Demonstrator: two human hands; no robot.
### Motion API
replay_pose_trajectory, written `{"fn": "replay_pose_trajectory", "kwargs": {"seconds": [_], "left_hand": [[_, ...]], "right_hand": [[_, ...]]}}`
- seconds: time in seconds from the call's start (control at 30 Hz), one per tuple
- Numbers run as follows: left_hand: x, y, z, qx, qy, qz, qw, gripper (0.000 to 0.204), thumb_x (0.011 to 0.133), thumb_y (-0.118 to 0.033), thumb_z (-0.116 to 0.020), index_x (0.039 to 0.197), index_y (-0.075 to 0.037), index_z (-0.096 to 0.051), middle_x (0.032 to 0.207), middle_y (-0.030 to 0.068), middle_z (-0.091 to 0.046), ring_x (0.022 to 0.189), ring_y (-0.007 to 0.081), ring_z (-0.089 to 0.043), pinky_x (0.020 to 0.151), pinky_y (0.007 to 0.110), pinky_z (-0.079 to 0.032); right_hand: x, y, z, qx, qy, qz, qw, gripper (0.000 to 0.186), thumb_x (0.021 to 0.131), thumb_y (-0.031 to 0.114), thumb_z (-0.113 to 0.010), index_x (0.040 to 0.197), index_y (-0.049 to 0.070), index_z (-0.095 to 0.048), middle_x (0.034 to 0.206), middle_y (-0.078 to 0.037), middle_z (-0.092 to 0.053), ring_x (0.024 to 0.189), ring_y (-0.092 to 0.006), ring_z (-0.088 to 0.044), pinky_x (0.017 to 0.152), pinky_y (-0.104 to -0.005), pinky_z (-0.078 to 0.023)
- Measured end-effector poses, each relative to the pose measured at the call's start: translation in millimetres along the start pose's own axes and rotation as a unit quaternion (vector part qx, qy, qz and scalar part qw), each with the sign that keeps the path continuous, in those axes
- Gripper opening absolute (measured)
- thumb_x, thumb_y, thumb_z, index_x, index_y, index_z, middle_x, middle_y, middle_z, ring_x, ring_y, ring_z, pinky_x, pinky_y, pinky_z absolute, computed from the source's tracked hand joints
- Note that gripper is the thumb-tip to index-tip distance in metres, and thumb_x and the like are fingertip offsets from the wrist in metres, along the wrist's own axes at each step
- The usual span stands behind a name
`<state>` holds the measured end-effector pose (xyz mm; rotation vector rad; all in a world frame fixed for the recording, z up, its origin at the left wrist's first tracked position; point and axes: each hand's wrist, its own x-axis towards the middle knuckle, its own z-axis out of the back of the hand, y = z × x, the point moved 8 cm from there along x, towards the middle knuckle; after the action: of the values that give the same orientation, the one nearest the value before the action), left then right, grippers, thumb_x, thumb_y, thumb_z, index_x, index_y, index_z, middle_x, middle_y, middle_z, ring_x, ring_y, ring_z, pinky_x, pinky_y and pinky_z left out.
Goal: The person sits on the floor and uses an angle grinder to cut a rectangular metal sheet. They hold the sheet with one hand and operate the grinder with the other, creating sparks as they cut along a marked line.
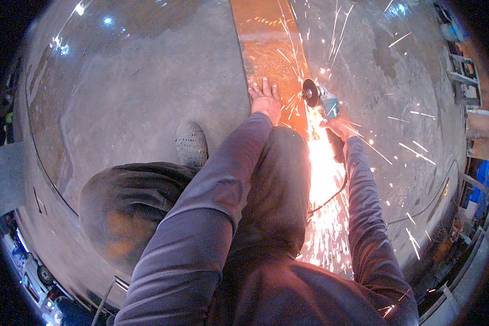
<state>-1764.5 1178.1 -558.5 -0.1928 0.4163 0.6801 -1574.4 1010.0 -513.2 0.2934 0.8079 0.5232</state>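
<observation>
A long flat rust-coloured metal plate (263, 49) runs away from me across the floor. My left hand (266, 102) lies flat on it near its left edge, fingers spread. My right hand (339, 129) grips the blue body of an angle grinder (330, 106). The grinder's dark disc (310, 93) meets the right edge of the plate, a short way right of my left hand. Bright sparks (323, 179) stream from there back toward me, between my leg and right forearm, and others fly outward. A black cord (334, 195) trails below the grinder.
Grey concrete floor (130, 98) surrounds the plate. My shoe (191, 144) and bent knee (114, 212) are at the left. Metal frames (466, 81) and blue items (481, 182) line the right rim. A parked vehicle (37, 280) shows at lower left.
</observation>
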Motion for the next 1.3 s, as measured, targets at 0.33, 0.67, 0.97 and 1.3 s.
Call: {"fn": "replay_pose_trajectory", "kwargs": {"seconds": [0.33, 0.67, 0.97, 1.3], "left_hand": [[0.8, 0.3, -3.4, -0.026, 0.016, -0.007, 1.000, 0.108, 0.077, -0.045, -0.077, 0.157, -0.002, -0.018, 0.160, 0.0334, -0.004, 0.142, 0.0610, -0.016, 0.114, 0.067, -0.017], [8.8, 7.7, -11.8, -0.029, -0.031, 0.000, 0.999, 0.098, 0.079, -0.035, -0.073, 0.156, -0.002, -0.022, 0.161, 0.0322, -0.007, 0.141, 0.0619, -0.018, 0.115, 0.067, -0.018], [1.8, 1.5, 2.3, -0.041, 0.007, -0.013, 0.999, 0.086, 0.086, -0.030, -0.063, 0.156, 0.000, -0.022, 0.160, 0.0336, -0.006, 0.141, 0.0621, -0.018, 0.114, 0.067, -0.017], [4.4, 6.4, -6.3, -0.014, 0.022, 0.002, 1.000, 0.102, 0.081, -0.041, -0.072, 0.157, -0.001, -0.016, 0.160, 0.0336, -0.004, 0.142, 0.0612, -0.018, 0.114, 0.067, -0.018]], "right_hand": [[16.2, 33.0, 14.3, -0.070, 0.016, -0.037, 0.997, 0.054, 0.060, 0.023, -0.077, 0.110, 0.005, -0.067, 0.102, -0.014, -0.070, 0.092, -0.0288, -0.066, 0.083, -0.0406, -0.051], [38.7, 28.9, 12.0, 0.027, -0.023, -0.023, 0.999, 0.059, 0.059, 0.029, -0.080, 0.110, 0.003, -0.068, 0.110, -0.016, -0.071, 0.102, -0.0316, -0.068, 0.086, -0.0412, -0.053], [31.9, 3.9, 11.9, -0.048, -0.030, -0.024, 0.998, 0.075, 0.057, 0.029, -0.083, 0.123, 0.002, -0.060, 0.113, -0.019, -0.069, 0.104, -0.0342, -0.067, 0.092, -0.0430, -0.051], [-12.9, 31.8, 6.0, 0.053, -0.007, 0.012, 0.999, 0.068, 0.059, 0.021, -0.081, 0.121, 0.001, -0.060, 0.108, -0.015, -0.069, 0.102, -0.0260, -0.065, 0.090, -0.0396, -0.050]]}}
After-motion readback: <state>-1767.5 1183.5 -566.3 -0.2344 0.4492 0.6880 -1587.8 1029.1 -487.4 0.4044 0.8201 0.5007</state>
